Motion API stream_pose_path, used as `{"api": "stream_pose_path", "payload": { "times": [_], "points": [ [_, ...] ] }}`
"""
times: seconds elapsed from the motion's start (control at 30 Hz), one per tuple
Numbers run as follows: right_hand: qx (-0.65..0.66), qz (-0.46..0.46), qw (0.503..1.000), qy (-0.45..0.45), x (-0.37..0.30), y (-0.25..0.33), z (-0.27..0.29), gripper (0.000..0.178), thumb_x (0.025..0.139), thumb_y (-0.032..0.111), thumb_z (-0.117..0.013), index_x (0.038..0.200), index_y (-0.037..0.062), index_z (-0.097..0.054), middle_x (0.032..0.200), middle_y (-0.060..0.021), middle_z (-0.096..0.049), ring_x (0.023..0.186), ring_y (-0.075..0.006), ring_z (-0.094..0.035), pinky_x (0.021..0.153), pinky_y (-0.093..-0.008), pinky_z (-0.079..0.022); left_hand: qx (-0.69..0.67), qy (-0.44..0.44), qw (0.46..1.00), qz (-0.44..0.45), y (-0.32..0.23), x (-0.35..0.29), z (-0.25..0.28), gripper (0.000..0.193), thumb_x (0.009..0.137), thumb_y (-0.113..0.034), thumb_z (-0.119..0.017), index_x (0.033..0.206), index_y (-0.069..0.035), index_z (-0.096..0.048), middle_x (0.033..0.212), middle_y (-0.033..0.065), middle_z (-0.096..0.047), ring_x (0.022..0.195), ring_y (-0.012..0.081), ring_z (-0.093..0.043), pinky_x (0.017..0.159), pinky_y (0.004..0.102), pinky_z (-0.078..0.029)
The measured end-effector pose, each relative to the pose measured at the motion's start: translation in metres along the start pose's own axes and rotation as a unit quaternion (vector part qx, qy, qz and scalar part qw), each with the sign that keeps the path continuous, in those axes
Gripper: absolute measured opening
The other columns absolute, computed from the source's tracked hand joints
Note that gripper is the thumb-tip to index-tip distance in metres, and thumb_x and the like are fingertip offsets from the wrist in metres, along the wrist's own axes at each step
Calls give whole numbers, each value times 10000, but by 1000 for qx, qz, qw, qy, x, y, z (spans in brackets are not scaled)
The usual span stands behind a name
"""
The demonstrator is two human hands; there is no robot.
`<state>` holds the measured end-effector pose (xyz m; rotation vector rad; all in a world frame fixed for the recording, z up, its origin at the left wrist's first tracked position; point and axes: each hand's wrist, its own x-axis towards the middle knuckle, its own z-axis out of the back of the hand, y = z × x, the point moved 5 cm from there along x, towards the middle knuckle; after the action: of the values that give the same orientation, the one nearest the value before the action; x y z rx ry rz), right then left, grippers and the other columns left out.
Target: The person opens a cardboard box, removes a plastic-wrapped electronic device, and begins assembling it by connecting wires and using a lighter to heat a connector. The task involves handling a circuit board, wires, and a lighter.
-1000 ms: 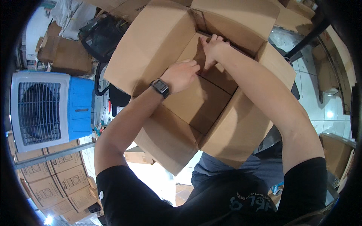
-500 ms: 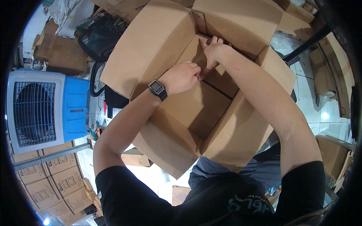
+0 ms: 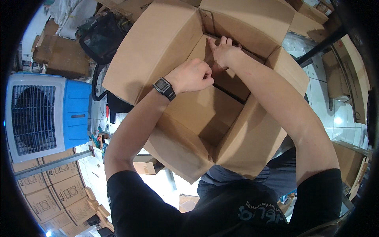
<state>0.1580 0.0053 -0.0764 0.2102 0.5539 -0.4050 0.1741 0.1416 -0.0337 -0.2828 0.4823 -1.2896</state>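
Note:
A large brown cardboard box [image 3: 248, 138] stands before me with its top flaps spread outward. Both my arms reach down into it. My left hand [image 3: 193, 76], with a black digital watch [image 3: 164, 88] on its wrist, is curled into a fist above the box's bottom panel [image 3: 205, 108]; whether its fingers hold anything is hidden. Further in and to the right, my right hand [image 3: 225, 54] has its fingers stretched apart against the bottom panel, close to the far wall. A dark gap runs between the bottom panels beneath my hands.
At the left stands a blue and white air cooler [image 3: 73, 114], with stacked printed cartons [image 3: 55, 193] below it. A black mesh chair [image 3: 100, 41] is behind the box's left side. More cardboard [image 3: 351, 79] leans at the right, near a dark pole [image 3: 321, 46].
My left hand has lifted slightly from the bottom panel and turned, its fingers curling into a fist away from my right hand. My right hand stays nearly in place.

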Motion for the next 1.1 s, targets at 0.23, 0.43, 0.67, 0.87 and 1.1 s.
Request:
{"api": "stream_pose_path", "payload": {
  "times": [0.23, 0.43, 0.67, 0.87, 1.1],
  "points": [
    [45, -65, 997, -8, -3, 5, 5, 1201, 768, 290, -848, 1679, 215, -69, 1568, -220, -278, 1507, -449, -274, 1153, -727, -314, 4, -12, 1000, 2, -7, -1, 14, 273, 855, -221, -650, 743, 25, -685, 693, 218, -655, 684, 386, -659, 689, 456, -535],
    [-20, -61, 996, -58, -23, 15, 2, 1040, 796, 348, -839, 1615, 45, -274, 1578, -287, -300, 1493, -441, -332, 1147, -703, -347, -43, 6, 998, 54, 0, -3, 19, 328, 892, -253, -619, 795, 49, -700, 734, 257, -662, 711, 403, -666, 711, 462, -538],
    [-75, 302, 945, -105, -14, 43, -7, 466, 792, 240, -796, 1214, 57, -723, 1313, -210, -612, 1369, -382, -489, 1052, -458, -515, -32, 35, 996, 80, 7, -3, 19, 296, 894, -244, -598, 872, 11, -747, 823, 248, -711, 793, 410, -689, 779, 473, -553],
    [320, 466, 825, -13, -8, 40, -12, 455, 694, -23, -775, 1130, 24, -652, 1027, -124, -715, 951, -262, -681, 823, -372, -556, -75, 28, 993, 84, 8, -6, 19, 273, 872, -230, -601, 851, -17, -771, 800, 202, -729, 754, 344, -704, 735, 439, -557],
    [356, 358, 841, 195, -16, 46, -12, 529, 679, -79, -733, 1177, 65, -625, 1001, -47, -719, 923, -178, -663, 792, -331, -547, -124, 113, 967, 191, 10, -14, 29, 255, 856, -220, -599, 824, -34, -770, 735, 138, -714, 674, 242, -677, 642, 402, -534]
  ]
}}
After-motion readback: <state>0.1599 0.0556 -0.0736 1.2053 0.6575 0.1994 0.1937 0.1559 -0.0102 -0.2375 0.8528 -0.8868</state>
